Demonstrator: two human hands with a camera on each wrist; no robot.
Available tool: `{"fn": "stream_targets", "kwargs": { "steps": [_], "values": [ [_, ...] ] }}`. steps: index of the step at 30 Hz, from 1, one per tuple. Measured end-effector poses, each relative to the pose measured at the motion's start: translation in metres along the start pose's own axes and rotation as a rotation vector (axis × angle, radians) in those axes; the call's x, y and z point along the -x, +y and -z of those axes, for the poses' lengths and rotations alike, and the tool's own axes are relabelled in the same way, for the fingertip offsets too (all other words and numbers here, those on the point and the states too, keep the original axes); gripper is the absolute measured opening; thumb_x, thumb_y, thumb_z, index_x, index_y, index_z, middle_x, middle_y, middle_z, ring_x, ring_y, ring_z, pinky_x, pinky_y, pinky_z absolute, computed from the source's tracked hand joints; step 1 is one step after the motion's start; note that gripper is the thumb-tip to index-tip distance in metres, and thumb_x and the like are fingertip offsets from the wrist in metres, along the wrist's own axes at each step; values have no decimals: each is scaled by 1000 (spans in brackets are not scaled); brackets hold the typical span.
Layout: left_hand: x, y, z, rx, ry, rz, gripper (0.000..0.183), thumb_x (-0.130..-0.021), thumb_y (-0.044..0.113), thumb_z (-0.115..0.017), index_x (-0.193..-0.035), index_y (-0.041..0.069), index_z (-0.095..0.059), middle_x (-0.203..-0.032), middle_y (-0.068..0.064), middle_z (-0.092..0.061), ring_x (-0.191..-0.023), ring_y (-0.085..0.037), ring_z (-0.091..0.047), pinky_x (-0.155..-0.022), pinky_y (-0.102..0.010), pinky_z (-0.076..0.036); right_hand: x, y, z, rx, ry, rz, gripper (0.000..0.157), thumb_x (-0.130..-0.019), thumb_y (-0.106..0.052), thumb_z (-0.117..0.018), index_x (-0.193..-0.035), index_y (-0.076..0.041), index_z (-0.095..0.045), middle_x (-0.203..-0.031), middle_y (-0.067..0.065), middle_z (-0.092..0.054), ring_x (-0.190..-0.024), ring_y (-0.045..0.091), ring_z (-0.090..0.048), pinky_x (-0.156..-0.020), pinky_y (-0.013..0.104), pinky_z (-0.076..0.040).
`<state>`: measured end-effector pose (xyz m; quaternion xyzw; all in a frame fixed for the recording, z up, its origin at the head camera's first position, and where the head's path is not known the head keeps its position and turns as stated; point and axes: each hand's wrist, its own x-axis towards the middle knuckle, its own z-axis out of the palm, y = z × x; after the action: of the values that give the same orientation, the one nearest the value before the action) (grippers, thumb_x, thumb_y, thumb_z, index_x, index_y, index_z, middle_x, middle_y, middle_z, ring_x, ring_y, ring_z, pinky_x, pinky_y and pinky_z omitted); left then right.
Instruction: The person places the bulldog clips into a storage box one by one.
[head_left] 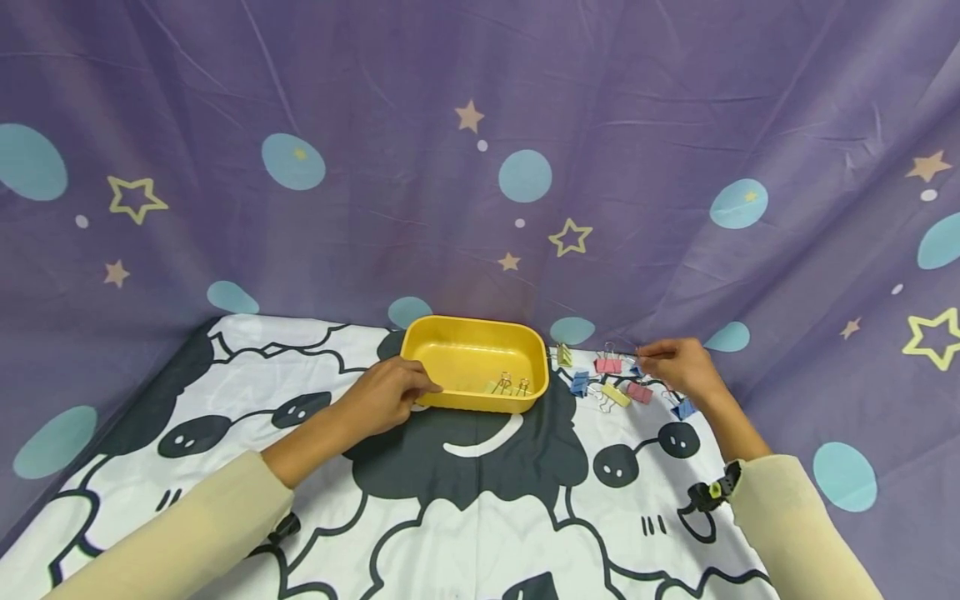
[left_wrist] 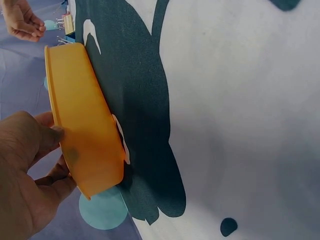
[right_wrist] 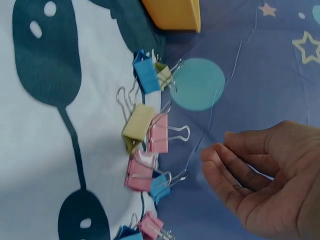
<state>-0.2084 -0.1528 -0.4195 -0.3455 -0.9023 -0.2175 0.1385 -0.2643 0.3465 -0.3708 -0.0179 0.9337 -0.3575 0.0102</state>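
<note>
My left hand [head_left: 384, 392] grips the near left rim of a yellow plastic tray [head_left: 468, 402]. In the left wrist view, the thumb and fingers pinch its edge. Inside the tray, at the near right, lie a few small binder clips [head_left: 504, 387] with wire handles. My right hand [head_left: 678, 367] hovers at the far right, over more binder clips, its fingers loosely bent. Nothing shows between those fingertips in the right wrist view. Below them lie a yellow clip [right_wrist: 138, 121], pink clips [right_wrist: 158, 134] and a blue clip [right_wrist: 160, 187].
The clips lie to the right of the tray, along the far edge of the table, which has a black-and-white cartoon cloth [head_left: 480, 533]. A purple curtain [head_left: 390, 167] with stars and dots hangs right behind. One more blue clip [head_left: 684, 409] lies nearest the right edge.
</note>
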Motion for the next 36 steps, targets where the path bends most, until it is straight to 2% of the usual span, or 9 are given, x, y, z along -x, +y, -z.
{"fn": "stream_targets", "kwargs": {
  "steps": [5, 12, 21, 28, 32, 36],
  "values": [
    [0, 0, 0, 4, -3, 1, 40, -92, -15, -70, -113, 12, -91, -92, -1, -79, -81, -12, -62, -80, -35, -56, -1, 18, 4, 19, 40, 8, 40, -104, -16, -76, -133, 12, -76, -115, 26, -84, -77, 2, -69, -68, 24, -59],
    [0, 1, 1, 4, -8, 3, 40, -92, -15, -70, -113, 11, -91, -93, -1, -80, -82, -12, -64, -81, -36, -57, 1, 37, 10, 114, 94, -25, 34, -101, -13, -77, -124, 11, -80, -103, 22, -86, -81, 11, -76, -68, 22, -56],
    [-1, 2, 2, 11, -21, 26, 40, -92, -15, -70, -115, 11, -91, -94, -3, -80, -83, -13, -64, -82, -36, -56, 1, 45, 14, 136, 98, -44, 36, -102, -12, -76, -127, 14, -77, -104, 23, -86, -84, 17, -79, -67, 23, -55],
    [-1, 2, 1, 5, -17, 15, 38, -93, -14, -71, -114, 11, -91, -95, -2, -81, -84, -14, -65, -82, -37, -57, 2, 53, 14, 168, 124, -10, 35, -99, -12, -79, -125, 12, -79, -104, 23, -86, -75, -2, -66, -65, 20, -53],
    [0, 3, 1, 2, -11, 14, 38, -93, -14, -71, -114, 11, -91, -94, -2, -80, -83, -14, -65, -81, -37, -57, 3, 56, 14, 178, 134, 21, 34, -98, -10, -79, -123, 13, -78, -107, 25, -85, -77, -3, -67, -67, 18, -52],
    [0, 3, 2, 2, -11, 16, 39, -92, -15, -71, -114, 11, -91, -94, -2, -80, -83, -14, -64, -81, -36, -57, 2, 59, 15, 191, 145, 17, 34, -97, -9, -78, -123, 12, -79, -108, 27, -85, -79, 1, -69, -69, 19, -53]
  ]
}}
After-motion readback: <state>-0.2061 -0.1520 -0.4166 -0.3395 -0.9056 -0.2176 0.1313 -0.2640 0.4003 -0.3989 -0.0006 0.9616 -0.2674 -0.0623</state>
